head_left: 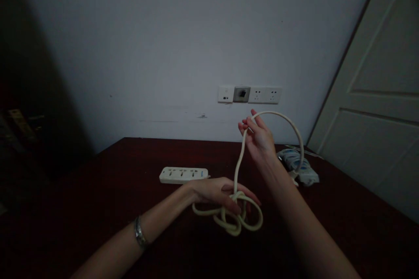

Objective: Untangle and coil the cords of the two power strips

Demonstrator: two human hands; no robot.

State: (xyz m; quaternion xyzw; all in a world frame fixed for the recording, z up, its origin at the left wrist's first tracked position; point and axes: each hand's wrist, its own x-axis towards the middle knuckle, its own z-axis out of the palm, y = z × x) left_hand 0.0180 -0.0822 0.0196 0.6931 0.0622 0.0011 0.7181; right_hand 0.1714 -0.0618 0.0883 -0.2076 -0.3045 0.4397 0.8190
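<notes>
Nearby lies a power strip (183, 175); left hand (216, 194) pins cable (238, 165) coils, right hand (258, 139) grips its loop

Cream cable (242, 222), off-white power strip (183, 175), dark red-brown table (98, 192), pale grey wall (163, 52)

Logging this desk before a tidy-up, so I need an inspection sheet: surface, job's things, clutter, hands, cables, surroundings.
Surface: dark red table.
Job's things: cream cord, partly coiled.
Clutter: power strip; blue-white bundle at the right.
Hands: left hand grips the coils on the table; right hand holds the cord raised in an arch.
Cables: the cord only; plug end unclear.
Surroundings: wall sockets; pale door at right; dark at left.
</notes>
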